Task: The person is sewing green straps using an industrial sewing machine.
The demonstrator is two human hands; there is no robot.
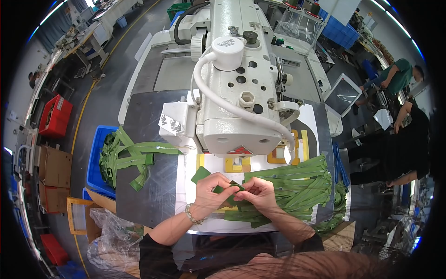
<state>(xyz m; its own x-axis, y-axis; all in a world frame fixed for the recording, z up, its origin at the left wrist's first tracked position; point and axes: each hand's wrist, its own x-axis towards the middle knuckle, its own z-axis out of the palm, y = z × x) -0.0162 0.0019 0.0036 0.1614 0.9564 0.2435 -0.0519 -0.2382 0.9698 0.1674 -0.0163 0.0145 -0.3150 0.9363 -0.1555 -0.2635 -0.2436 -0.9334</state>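
Left hand (210,191) and right hand (258,191) both pinch one green strap (231,188) — unsewn pile (297,186) right, fewer finished straps (132,156) left; most work seemingly remains.

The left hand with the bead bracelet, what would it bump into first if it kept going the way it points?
The left hand points right, toward the right hand. Both pinch one green strap piece, so it would likely meet the right hand's fingers first, then the pile of green straps.
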